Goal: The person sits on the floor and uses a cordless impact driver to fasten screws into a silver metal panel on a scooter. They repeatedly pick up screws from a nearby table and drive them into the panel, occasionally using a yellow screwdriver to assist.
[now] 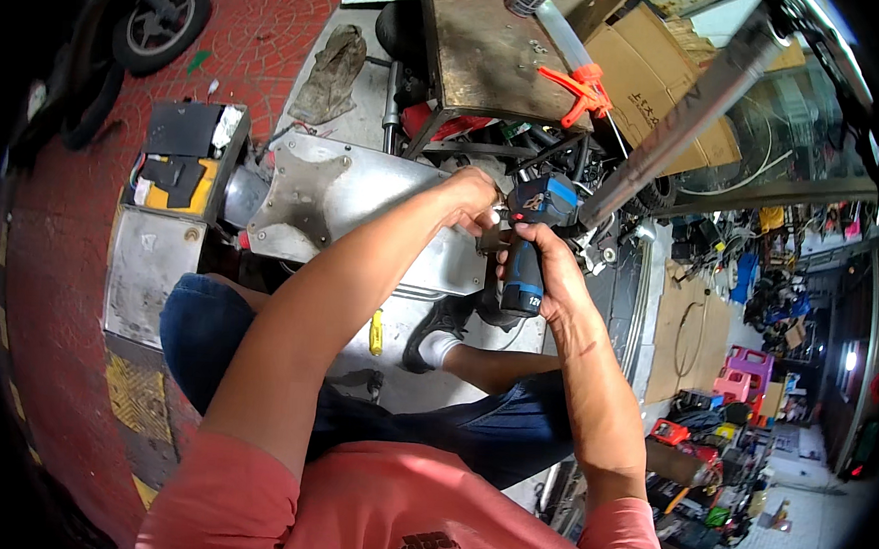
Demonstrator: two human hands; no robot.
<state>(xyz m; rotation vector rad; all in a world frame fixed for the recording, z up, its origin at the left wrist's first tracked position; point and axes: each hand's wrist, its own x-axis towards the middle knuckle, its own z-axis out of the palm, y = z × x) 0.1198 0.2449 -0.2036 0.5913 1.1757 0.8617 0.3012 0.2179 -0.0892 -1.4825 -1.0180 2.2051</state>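
My right hand (557,266) is wrapped round the handle of a blue and black cordless drill (524,285), whose head points left toward my other hand. Just beside the drill's front end, the fingers of my left hand (471,199) are curled together; what they pinch is too small and hidden to make out. Both hands are over the right end of a silver metal scooter deck (379,197), close to the grey steering tube (655,137) that slants up to the right. The drill's tip is hidden by my fingers.
Beyond the deck stands a worn wooden table (480,68) with an orange spray trigger (580,91). Cardboard (659,77) lies behind the tube. A yellow tool handle (377,333) is near my shoe (431,334). An open battery box (182,167) sits left; a rag (333,75) lies behind.
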